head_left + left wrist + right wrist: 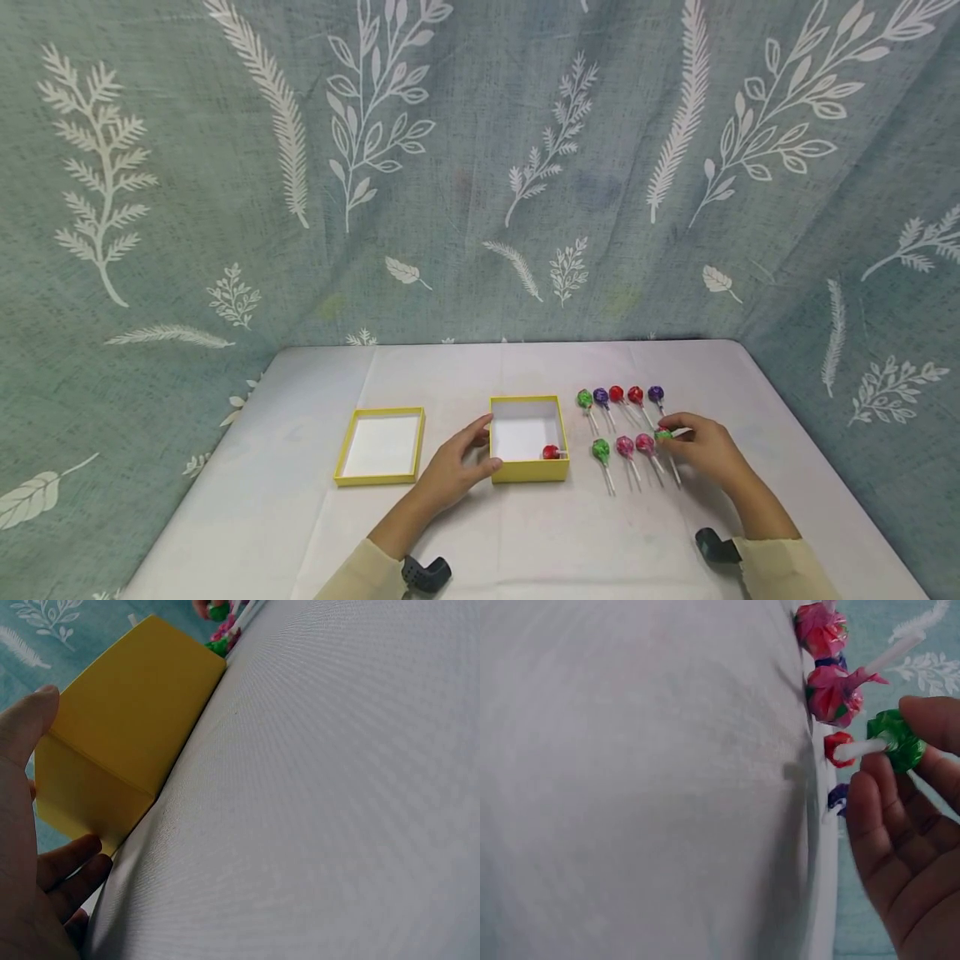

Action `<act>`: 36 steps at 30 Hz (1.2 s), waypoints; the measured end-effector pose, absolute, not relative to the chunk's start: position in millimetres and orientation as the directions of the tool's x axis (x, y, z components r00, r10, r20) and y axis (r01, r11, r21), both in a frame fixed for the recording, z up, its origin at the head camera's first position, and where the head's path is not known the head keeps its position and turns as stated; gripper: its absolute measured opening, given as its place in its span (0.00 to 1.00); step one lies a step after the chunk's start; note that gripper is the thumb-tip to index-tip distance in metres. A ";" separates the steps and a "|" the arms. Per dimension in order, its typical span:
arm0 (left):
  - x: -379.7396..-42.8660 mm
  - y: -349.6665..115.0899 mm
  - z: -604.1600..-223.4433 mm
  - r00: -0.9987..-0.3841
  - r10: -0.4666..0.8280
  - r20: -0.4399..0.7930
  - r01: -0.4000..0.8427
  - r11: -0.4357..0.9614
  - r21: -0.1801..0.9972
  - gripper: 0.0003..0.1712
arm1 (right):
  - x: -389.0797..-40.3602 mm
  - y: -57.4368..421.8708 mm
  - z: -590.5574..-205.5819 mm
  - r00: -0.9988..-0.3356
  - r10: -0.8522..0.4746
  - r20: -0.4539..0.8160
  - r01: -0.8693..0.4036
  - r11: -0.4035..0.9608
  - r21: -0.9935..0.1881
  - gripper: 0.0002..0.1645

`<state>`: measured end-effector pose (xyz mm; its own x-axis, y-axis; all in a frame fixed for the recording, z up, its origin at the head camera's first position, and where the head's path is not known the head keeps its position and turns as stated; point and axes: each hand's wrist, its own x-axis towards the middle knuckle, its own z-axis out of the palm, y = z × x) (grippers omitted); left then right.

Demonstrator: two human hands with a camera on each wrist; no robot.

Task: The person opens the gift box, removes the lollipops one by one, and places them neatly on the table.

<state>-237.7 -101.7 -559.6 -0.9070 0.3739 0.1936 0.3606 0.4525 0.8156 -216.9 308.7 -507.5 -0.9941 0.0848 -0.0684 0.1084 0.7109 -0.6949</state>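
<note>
Between thumb and fingertips, my right hand (708, 450) pinches the wrapped head of a green lollipop (896, 741); its white stick points away from the palm in the right wrist view. My left hand (456, 468) holds the left side of an open yellow box (531, 472), thumb near the front corner and fingers along the side wall. Inside the box, at its front right, lies a red lollipop (551, 452). Beside the held one, the front row has two pink lollipops (626, 447) and another green lollipop (601, 451).
Behind them runs a back row with a green lollipop (584, 398), red lollipops (636, 394) and purple lollipops (601, 397). The box's lid (378, 479) lies to the left, white inside up. A white cloth (525, 550) covers the table; a patterned curtain (465, 183) hangs behind.
</note>
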 end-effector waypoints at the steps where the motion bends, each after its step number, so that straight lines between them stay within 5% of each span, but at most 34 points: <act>1: -237.4 -101.7 -558.9 -0.907 0.376 0.192 0.360 0.451 0.817 0.45 | -217.1 309.3 -508.7 -0.993 0.089 -0.077 0.118 0.708 -0.696 0.22; 36: -237.2 -101.9 -558.8 -0.894 0.391 0.217 0.384 0.423 0.820 0.44 | -227.3 315.1 -520.2 -0.991 0.051 -0.126 0.121 0.758 -0.641 0.22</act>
